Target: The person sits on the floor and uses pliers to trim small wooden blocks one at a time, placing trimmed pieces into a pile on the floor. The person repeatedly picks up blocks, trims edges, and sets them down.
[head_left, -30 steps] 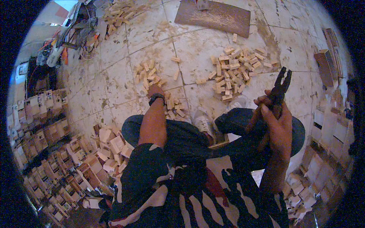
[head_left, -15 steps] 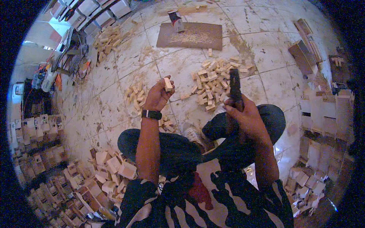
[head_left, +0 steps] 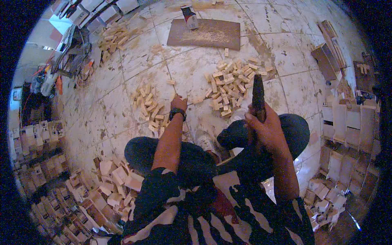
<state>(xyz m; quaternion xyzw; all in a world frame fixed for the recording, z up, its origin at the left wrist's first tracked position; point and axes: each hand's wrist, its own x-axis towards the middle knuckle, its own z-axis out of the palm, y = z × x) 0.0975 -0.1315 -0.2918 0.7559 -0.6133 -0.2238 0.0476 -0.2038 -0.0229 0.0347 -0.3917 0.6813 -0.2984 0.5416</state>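
My left hand [head_left: 179,104], a dark watch on its wrist, is low over the floor beside the smaller pile of wooden blocks [head_left: 149,105]. No block shows in it, and its fingers look partly spread, though small and blurred. Just beyond the fingertips is a single pale wooden block [head_left: 170,82]; I cannot tell whether it lies on the floor or is in the air. My right hand [head_left: 263,124] is closed round a dark, long, flat file-like tool [head_left: 258,93] pointing away from me above my right knee. Past it lies a larger heap of small wooden blocks [head_left: 228,85].
A brown board [head_left: 220,34] strewn with shavings lies farther off, with a tin can [head_left: 189,17] on it. Another block pile [head_left: 112,39] is at the far left. Larger wood offcuts [head_left: 118,177] are heaped by my left side, and stacked wood [head_left: 347,122] stands at right.
My left hand has let go of the wooden block it held and turned over, lower. The block is now beyond its fingers. The tool in my right hand has turned to show a narrower side.
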